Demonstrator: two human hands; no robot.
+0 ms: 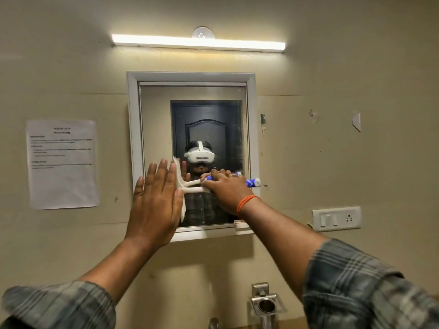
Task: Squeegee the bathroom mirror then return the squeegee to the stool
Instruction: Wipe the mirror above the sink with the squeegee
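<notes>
My right hand point(225, 189) wraps the blue handle of the squeegee point(190, 186), whose white blade stands upright against the lower left of the mirror point(213, 115). My left hand point(155, 200) lies flat, fingers spread straight, its palm edge against the blade's back. If I press unevenly, the blade could skip and leave streaks, or my left hand could smear the glass. That hand hides the mirror's left edge. The stool is out of view.
</notes>
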